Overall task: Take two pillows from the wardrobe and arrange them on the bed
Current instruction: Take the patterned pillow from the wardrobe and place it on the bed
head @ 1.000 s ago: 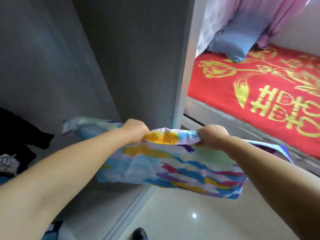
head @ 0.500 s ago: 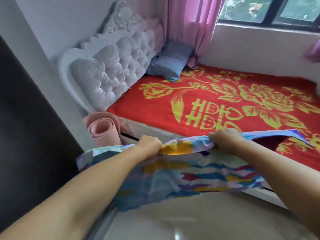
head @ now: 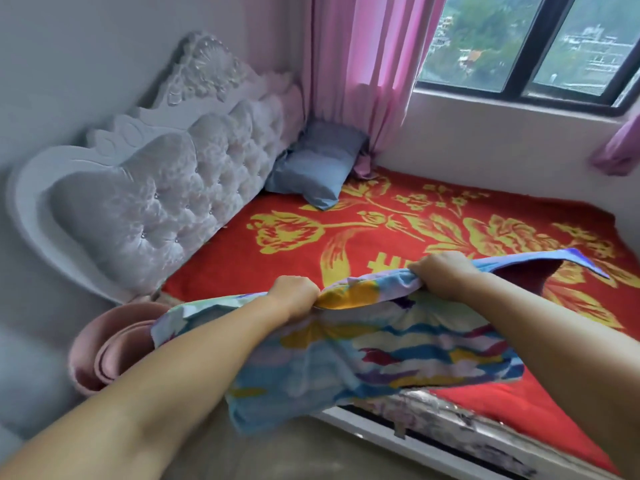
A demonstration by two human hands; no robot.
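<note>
A flat pillow (head: 388,351) in a multicoloured brush-stroke cover hangs from both my hands over the near edge of the bed. My left hand (head: 294,297) grips its top edge left of the middle. My right hand (head: 441,273) grips the same edge further right. The bed (head: 277,265) is covered by a red blanket with yellow flowers. A blue pillow (head: 317,169) leans in the far corner against the tufted white headboard (head: 162,199). The wardrobe is out of view.
A rolled pink mat (head: 110,355) stands on the floor between the headboard and the wall at my left. Pink curtains (head: 363,67) hang beside a dark-framed window (head: 530,46) behind the bed. The bed's side rail (head: 433,441) runs along the tiled floor.
The view has swung from the wardrobe's interior to the bed. Both hands keep their grip and the colourful pillow has come forward over the bed's edge.
</note>
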